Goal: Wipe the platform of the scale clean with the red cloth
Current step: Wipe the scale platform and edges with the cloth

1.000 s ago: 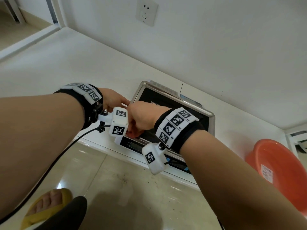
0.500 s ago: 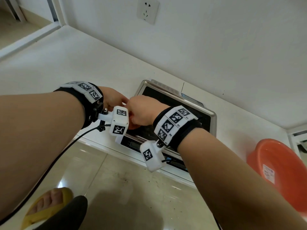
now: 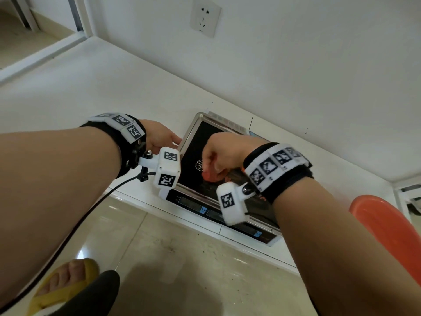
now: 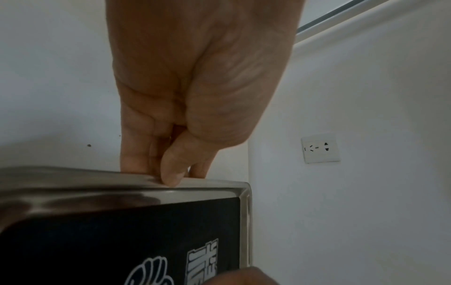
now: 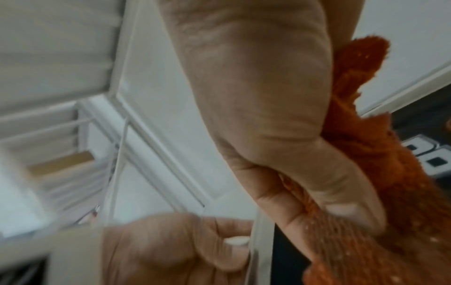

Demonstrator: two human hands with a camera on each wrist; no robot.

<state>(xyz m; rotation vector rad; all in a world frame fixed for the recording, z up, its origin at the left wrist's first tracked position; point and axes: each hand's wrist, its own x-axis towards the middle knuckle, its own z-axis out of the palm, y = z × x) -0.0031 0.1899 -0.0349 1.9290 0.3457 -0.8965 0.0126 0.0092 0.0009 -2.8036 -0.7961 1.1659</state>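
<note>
1. Setting: a white ledge (image 3: 95, 83) runs along a white wall bearing a wall socket (image 3: 205, 16); glossy beige floor tiles (image 3: 173, 265) lie below its edge.
2. Scale (image 3: 230, 215): stands on the ledge near the wall. Its platform (image 3: 193, 147) is a steel tray with a raised rim enclosing a black printed panel. The display strip faces the floor side.
3. Basin (image 3: 391, 231): an orange plastic basin at the right border of the head view, well apart from the scale. Its contents cannot be seen.
4. Left hand (image 3: 159, 135): placed at the platform's left rim. In the left wrist view the thumb tip presses on top of the steel rim (image 4: 151, 183) while the fingers (image 4: 136, 146) reach down behind it, so the hand pinches the rim.
5. Right hand (image 3: 224, 153): hovers over the black panel, fingers curled into a fist around the red cloth (image 3: 210, 175).
6. Red cloth relative to the fingers: in the right wrist view the cloth (image 5: 361, 154) is bunched inside the palm, clamped under the thumb (image 5: 341, 192). Loose folds spill out beyond the fingers and behind the heel of the hand. In the head view a small red fold shows beneath the knuckles, over the panel; actual contact cannot be judged.
7. Foot (image 3: 66, 286): in a yellow slipper, on the floor at lower left.
</note>
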